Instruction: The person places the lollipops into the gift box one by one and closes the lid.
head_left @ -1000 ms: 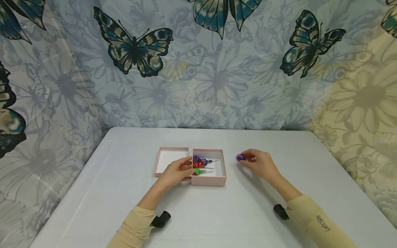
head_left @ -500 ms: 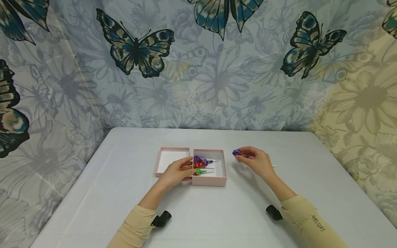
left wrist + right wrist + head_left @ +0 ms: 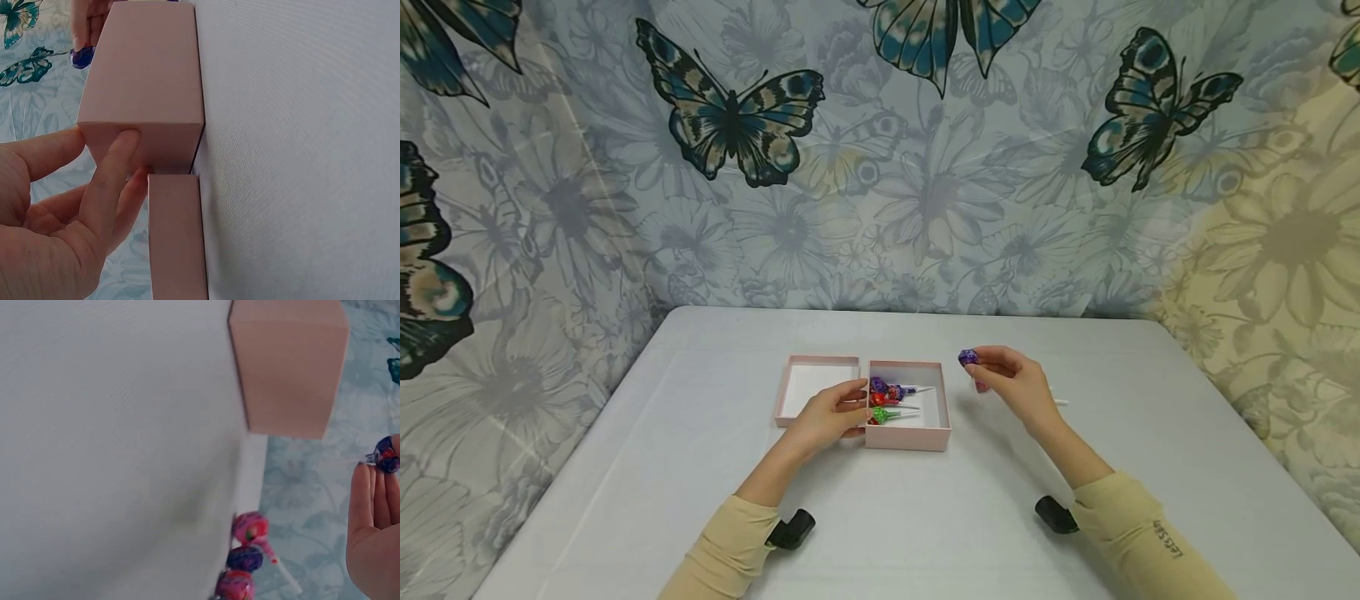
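A pink box (image 3: pixel 907 438) with a white inside stands mid-table, several wrapped lollipops (image 3: pixel 880 400) lying in it. My left hand (image 3: pixel 827 417) touches the box's left wall. The left wrist view shows extended fingers (image 3: pixel 119 156) against that wall and its upper edge. To the right of the box, my right hand (image 3: pixel 1017 387) pinches a purple-wrapped lollipop (image 3: pixel 967 357), raised above the table. In the right wrist view that lollipop (image 3: pixel 384 455) shows at the fingertips, its stick pointing left. Beneath this hand lie more lollipops (image 3: pixel 250 528), pink and purple, mostly hidden in the head view.
The matching pink lid (image 3: pixel 815 387) lies inside up, directly left of the box. A white cloth (image 3: pixel 700 467) covers the table (image 3: pixel 1075 333). Behind it hangs a butterfly-print backdrop (image 3: pixel 925 200). A black wrist camera (image 3: pixel 792 530) sits at the left sleeve, another (image 3: pixel 1056 515) at the right.
My right hand has moved up and left with the purple lollipop, uncovering part of a pink one and a white stick. My left hand stays at the box.
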Action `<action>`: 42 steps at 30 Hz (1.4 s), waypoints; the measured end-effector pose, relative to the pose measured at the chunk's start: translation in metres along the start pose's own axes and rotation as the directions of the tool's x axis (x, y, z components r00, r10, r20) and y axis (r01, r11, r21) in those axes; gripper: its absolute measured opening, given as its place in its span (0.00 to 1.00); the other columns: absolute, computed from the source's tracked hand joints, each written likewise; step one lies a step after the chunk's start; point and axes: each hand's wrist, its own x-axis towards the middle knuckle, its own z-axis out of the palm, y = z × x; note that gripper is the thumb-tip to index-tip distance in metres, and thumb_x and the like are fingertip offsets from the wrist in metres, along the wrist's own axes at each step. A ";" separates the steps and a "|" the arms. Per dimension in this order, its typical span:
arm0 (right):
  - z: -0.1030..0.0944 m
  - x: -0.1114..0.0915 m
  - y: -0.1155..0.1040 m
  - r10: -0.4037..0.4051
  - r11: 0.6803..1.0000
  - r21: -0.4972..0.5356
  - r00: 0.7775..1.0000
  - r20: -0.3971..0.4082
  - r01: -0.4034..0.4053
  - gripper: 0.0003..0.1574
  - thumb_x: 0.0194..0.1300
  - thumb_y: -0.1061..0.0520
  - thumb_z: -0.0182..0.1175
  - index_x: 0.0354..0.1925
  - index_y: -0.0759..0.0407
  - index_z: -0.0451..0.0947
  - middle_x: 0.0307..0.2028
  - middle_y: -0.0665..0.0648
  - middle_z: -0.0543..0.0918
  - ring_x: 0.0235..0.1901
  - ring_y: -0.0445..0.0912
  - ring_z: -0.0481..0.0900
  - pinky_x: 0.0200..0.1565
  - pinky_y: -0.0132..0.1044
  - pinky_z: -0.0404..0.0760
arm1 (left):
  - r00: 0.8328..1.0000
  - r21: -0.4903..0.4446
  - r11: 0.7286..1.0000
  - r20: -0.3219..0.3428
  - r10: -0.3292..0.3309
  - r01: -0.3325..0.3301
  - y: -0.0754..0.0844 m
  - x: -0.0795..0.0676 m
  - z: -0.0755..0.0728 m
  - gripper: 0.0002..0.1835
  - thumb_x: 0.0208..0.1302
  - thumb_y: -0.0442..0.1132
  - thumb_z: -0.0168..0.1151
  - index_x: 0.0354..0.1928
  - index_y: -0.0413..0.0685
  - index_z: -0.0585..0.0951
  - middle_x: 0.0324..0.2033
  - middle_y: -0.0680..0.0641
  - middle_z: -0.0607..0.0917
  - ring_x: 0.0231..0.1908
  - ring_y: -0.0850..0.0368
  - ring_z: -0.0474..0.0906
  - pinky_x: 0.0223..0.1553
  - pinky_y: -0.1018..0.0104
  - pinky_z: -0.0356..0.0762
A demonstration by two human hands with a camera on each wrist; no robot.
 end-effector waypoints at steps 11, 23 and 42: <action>0.022 0.000 -0.024 0.013 0.999 0.038 0.999 0.031 -0.014 0.29 0.59 0.46 0.70 0.55 0.57 0.78 0.44 0.51 0.84 0.41 0.42 0.81 0.37 0.32 0.81 | 1.000 0.002 1.000 0.004 0.003 -0.003 -0.001 0.000 0.000 0.31 0.67 0.29 0.60 0.70 0.35 0.64 0.62 0.31 0.71 0.61 0.38 0.71 0.45 0.57 0.84; 0.049 0.006 -0.028 -0.013 1.000 -0.027 0.988 0.154 0.017 0.25 0.60 0.49 0.70 0.52 0.57 0.79 0.45 0.56 0.83 0.47 0.47 0.81 0.49 0.35 0.81 | 1.000 0.011 1.000 -0.002 0.001 -0.001 -0.001 0.000 0.003 0.30 0.66 0.29 0.60 0.70 0.34 0.64 0.62 0.31 0.71 0.60 0.38 0.72 0.45 0.57 0.84; 0.070 0.012 -0.023 -0.238 0.873 -0.325 0.900 0.364 0.363 0.15 0.60 0.58 0.70 0.46 0.58 0.83 0.40 0.52 0.86 0.39 0.44 0.83 0.42 0.33 0.85 | 1.000 0.012 1.000 -0.011 -0.005 0.005 0.003 -0.001 0.000 0.30 0.67 0.29 0.59 0.70 0.36 0.65 0.62 0.32 0.71 0.60 0.39 0.72 0.44 0.59 0.85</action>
